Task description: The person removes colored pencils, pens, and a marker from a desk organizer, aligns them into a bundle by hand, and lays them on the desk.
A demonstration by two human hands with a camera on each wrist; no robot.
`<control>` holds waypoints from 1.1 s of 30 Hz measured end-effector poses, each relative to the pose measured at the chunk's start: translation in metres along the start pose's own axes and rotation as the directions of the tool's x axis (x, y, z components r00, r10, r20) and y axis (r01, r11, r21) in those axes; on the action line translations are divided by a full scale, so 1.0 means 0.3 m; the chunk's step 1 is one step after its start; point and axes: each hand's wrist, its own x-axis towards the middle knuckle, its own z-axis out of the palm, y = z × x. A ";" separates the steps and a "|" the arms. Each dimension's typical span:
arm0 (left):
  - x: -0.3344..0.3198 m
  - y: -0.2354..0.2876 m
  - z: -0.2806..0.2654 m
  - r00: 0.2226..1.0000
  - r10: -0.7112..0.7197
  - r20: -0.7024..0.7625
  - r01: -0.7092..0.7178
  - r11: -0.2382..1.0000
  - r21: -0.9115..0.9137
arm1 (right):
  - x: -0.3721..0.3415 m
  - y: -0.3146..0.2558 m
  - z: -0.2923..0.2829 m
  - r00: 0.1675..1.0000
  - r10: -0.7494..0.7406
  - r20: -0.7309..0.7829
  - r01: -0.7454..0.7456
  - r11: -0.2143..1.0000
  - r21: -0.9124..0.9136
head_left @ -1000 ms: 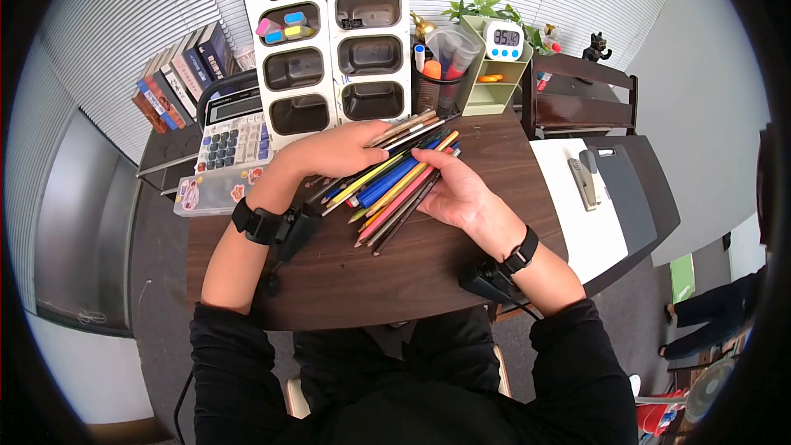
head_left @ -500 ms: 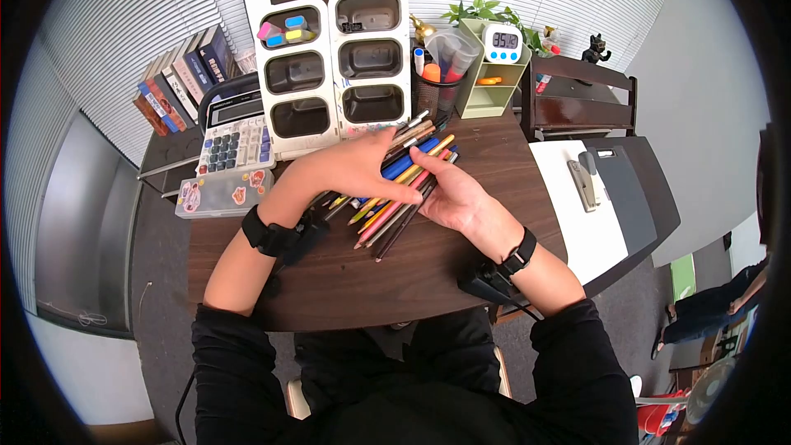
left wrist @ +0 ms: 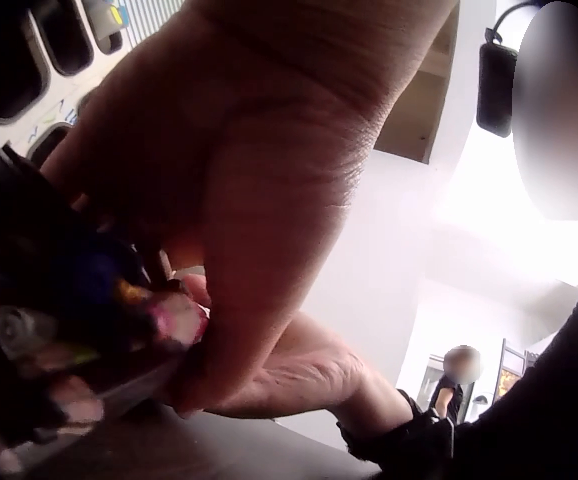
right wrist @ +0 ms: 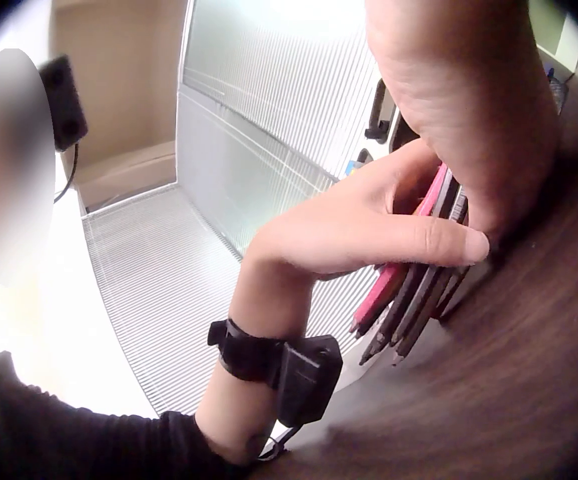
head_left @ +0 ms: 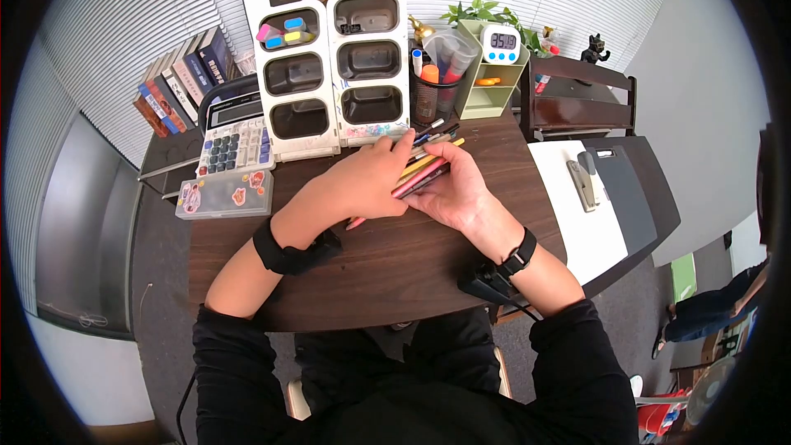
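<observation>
A bundle of colored pencils (head_left: 423, 171) with some pens lies slantwise between the two hands, over the desk. My left hand (head_left: 362, 179) grips it from the left and above; in the right wrist view its thumb lies across pink and dark pencils (right wrist: 409, 300), their tips sticking out below. On the other side my right hand (head_left: 453, 191) holds the bundle, thumb over the top and the other fingers hidden beneath. In the left wrist view the pencil ends (left wrist: 174, 318) are dark and blurred beside the left palm. Most of the bundle is hidden under the left hand.
Behind the hands stands a white organizer (head_left: 334, 82) with dark bins, highlighters in the upper left one. To its left are a calculator (head_left: 235, 144) and a clear stickered case (head_left: 224, 195). A mesh pen holder (head_left: 426, 100) and green shelf (head_left: 486, 97) with a timer stand right.
My left hand has swept across the spread pencils, then closed round them against the right hand. The pencils are gathered into a tighter bundle. The right hand has barely moved.
</observation>
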 end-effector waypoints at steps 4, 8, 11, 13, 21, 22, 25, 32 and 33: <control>0.004 -0.039 -0.038 0.999 0.031 0.040 -0.026 0.990 -0.137 | 0.011 0.002 -0.017 0.998 -0.027 0.048 0.030 0.999 -0.043; -0.001 -0.069 -0.083 0.996 0.071 0.061 -0.055 0.970 -0.238 | 0.013 0.006 -0.014 0.999 -0.029 0.038 0.031 0.998 -0.057; 0.010 -0.110 -0.079 0.993 0.082 0.085 -0.045 0.929 -0.368 | 0.012 0.006 -0.012 0.999 -0.015 0.029 0.017 0.998 -0.064; 0.020 -0.131 -0.074 0.993 0.055 0.102 -0.011 0.922 -0.387 | 0.014 0.006 -0.013 0.999 -0.002 0.035 0.005 0.997 -0.077; 0.027 -0.166 -0.054 0.998 0.001 0.059 0.026 0.897 -0.442 | 0.020 0.010 -0.025 1.000 -0.013 0.017 0.015 0.996 -0.091; 0.030 -0.170 -0.055 0.998 0.001 0.059 0.025 0.897 -0.442 | 0.023 0.011 -0.029 1.000 -0.014 0.017 0.015 0.996 -0.091; 0.030 -0.171 -0.060 0.994 -0.028 0.104 0.064 0.930 -0.361 | 0.029 0.012 -0.037 1.000 -0.016 0.018 0.017 0.996 -0.086; 0.006 -0.125 -0.088 1.000 -0.009 -0.019 0.001 0.929 -0.369 | 0.044 0.010 -0.052 1.000 0.016 0.024 -0.013 0.995 -0.102; 0.000 -0.112 -0.099 0.998 -0.054 0.029 0.061 0.920 -0.388 | 0.045 0.010 -0.053 1.000 0.015 0.025 -0.013 0.995 -0.100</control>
